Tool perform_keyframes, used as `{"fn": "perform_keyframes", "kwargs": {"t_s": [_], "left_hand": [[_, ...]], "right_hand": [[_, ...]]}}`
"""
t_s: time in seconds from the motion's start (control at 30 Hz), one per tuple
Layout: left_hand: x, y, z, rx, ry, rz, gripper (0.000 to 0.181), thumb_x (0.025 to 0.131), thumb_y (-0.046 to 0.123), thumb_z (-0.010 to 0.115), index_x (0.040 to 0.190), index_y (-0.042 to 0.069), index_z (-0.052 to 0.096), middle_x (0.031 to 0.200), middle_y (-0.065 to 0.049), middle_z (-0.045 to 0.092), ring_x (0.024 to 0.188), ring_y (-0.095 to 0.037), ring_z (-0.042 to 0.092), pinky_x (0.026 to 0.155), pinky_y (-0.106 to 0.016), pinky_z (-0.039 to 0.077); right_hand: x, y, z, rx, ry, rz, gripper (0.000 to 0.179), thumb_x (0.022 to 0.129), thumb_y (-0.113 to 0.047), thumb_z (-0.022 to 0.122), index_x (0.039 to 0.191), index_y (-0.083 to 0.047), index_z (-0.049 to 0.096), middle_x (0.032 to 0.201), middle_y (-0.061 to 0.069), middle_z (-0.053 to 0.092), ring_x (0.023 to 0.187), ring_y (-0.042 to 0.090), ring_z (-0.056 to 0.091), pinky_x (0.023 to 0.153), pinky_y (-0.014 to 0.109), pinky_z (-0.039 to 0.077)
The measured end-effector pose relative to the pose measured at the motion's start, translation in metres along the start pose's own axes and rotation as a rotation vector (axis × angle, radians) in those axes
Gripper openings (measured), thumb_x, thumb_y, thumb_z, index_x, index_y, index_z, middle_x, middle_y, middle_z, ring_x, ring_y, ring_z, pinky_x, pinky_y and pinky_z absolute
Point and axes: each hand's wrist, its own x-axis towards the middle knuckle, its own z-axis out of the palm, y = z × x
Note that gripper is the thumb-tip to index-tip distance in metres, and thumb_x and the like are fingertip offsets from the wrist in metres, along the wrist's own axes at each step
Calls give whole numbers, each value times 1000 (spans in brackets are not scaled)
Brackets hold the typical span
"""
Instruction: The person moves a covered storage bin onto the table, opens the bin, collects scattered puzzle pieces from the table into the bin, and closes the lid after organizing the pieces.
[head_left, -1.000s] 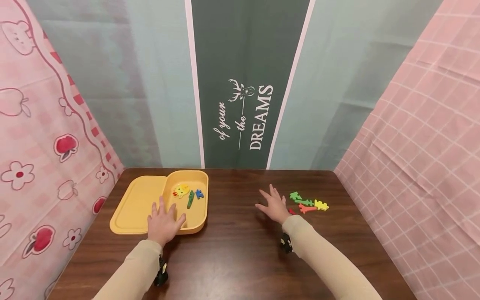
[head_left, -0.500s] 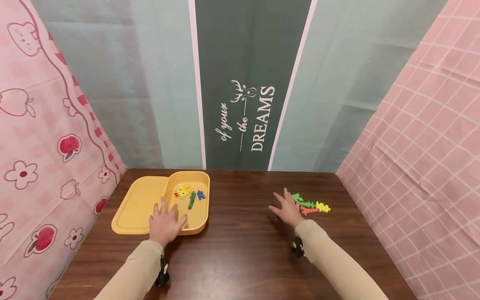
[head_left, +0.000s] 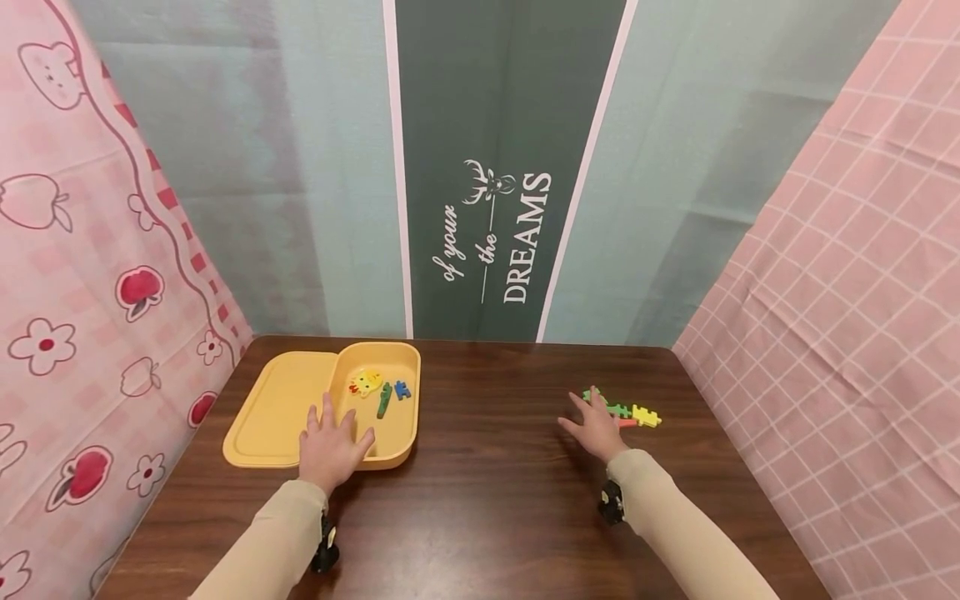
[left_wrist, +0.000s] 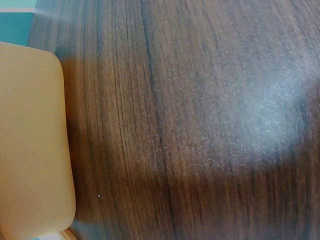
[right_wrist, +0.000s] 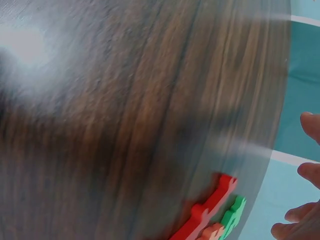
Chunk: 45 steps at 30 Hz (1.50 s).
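My left hand (head_left: 330, 450), fingers spread, lies over the near left corner of a yellow box (head_left: 415, 417). Inside the box are a yellow animal-face piece (head_left: 367, 382), a dark green piece (head_left: 384, 400) and a small blue jigsaw-like piece (head_left: 402, 390). On the right, my right hand (head_left: 597, 429) hovers with fingers spread, partly covering a group of flat interlocking pieces. A yellow one (head_left: 647, 416), a green one (head_left: 620, 411) and an orange-red one (head_left: 627, 422) show beside it. The right wrist view also reveals a red piece (right_wrist: 202, 212), hidden by the hand in the head view.
A flat yellow lid (head_left: 273, 412) lies left of the box, against it. The dark wooden table (head_left: 480, 467) ends at a grey-green cloth (head_left: 645, 167) behind. Pink patterned cloths (head_left: 847, 275) hang at both sides.
My right hand has moved rightward until it overlaps the loose pieces, its fingers still spread. The left hand stays at the box; the head view has shifted slightly.
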Motion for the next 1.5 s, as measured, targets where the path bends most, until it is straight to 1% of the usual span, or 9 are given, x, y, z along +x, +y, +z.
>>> {"fn": "perform_keyframes", "kwargs": {"t_s": [0.23, 0.43, 0.63, 0.9, 1.0, 1.13, 1.23, 1.5], "left_hand": [[1, 1, 0, 4, 0, 1, 60, 90, 45, 48, 126, -2, 54, 147, -34, 9, 128, -58, 13, 90, -72, 25], [-1, 2, -4, -2, -7, 0, 61, 91, 46, 47, 126, -3, 54, 147, -34, 9, 128, -57, 13, 90, -71, 25], [-2, 2, -7, -9, -9, -4, 60, 91, 45, 47, 126, -3, 54, 148, -34, 8, 128, -58, 13, 91, -71, 24], [0, 0, -1, -11, 9, 7, 59, 91, 46, 47, 125, -2, 56, 148, -33, 9, 128, -57, 14, 89, -70, 27], [1, -2, 0, -6, 14, 7, 60, 91, 46, 46, 125, -2, 56, 148, -34, 10, 128, -57, 14, 89, -70, 27], [0, -2, 1, 2, 10, 10, 60, 91, 47, 46, 124, -2, 56, 148, -34, 9, 127, -57, 14, 89, -70, 28], [1, -1, -1, 3, 7, 8, 61, 91, 47, 46, 125, -3, 55, 148, -34, 8, 128, -57, 14, 89, -70, 28], [-1, 4, -6, -10, -23, -6, 62, 91, 46, 45, 126, -4, 54, 148, -34, 7, 128, -57, 13, 91, -69, 27]], "right_hand": [[-5, 11, -3, 21, -2, 19, 64, 89, -32, 61, 139, 1, 40, 147, 35, 11, 132, 53, 15, 91, 77, 9], [-7, 18, -3, 38, -13, 51, 65, 90, -34, 60, 142, -2, 37, 148, 33, 8, 133, 52, 11, 91, 77, 7], [-10, 25, -2, 61, -15, 73, 63, 90, -33, 59, 141, -2, 37, 148, 34, 9, 133, 51, 10, 92, 76, 4], [-11, 43, -3, 51, 5, 136, 65, 88, -35, 60, 138, 1, 40, 147, 35, 8, 133, 50, 10, 93, 74, 4], [-10, 50, -4, 51, -3, 154, 67, 88, -37, 60, 139, 1, 40, 147, 36, 7, 134, 50, 8, 93, 74, 4], [-12, 58, -6, 55, -25, 178, 68, 88, -40, 59, 139, 0, 39, 146, 36, 6, 132, 52, 7, 93, 75, 3], [-13, 59, -9, 63, -33, 191, 69, 88, -40, 59, 139, 1, 38, 146, 37, 5, 132, 54, 7, 92, 75, 2], [-15, 69, -11, 49, -19, 205, 67, 89, -37, 59, 138, 3, 38, 145, 38, 7, 131, 54, 8, 90, 77, 5]]}}
